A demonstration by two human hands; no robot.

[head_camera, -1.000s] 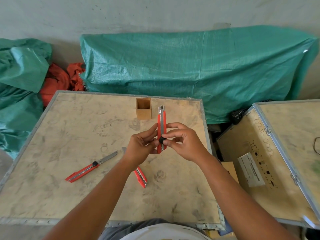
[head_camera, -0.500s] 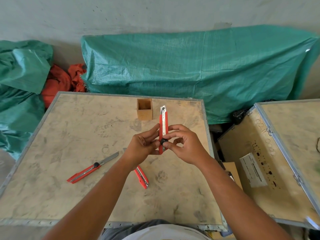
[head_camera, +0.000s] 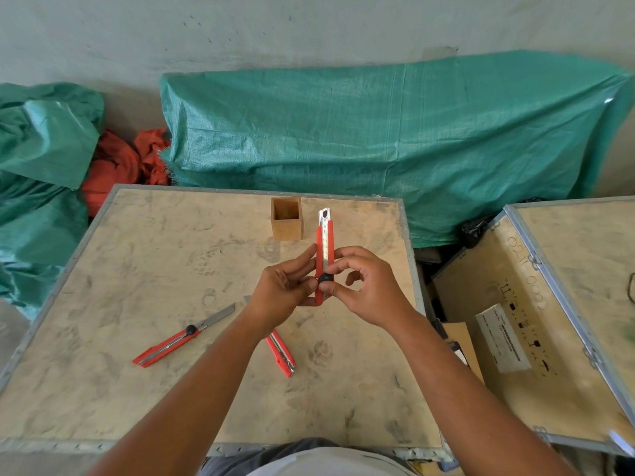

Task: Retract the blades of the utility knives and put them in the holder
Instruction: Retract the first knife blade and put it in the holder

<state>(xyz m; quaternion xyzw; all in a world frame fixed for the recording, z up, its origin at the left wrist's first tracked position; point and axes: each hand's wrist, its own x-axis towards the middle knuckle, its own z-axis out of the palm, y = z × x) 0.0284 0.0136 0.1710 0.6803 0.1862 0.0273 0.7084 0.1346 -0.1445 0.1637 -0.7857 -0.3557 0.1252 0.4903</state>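
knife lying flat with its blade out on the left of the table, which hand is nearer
Left. The left hand is just right of that knife; the right hand is farther right.

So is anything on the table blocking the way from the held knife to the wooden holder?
Nothing visible. The red utility knife, held in both hands, is just right of and nearer than the open square wooden holder; the tabletop between is bare.

Storage or workshop space: bare grey concrete wall [head_camera: 309,25] at 12 o'clock, green woven tarpaulin [head_camera: 395,139] over goods, metal-edged plywood crates [head_camera: 515,355] at 3 o'clock.
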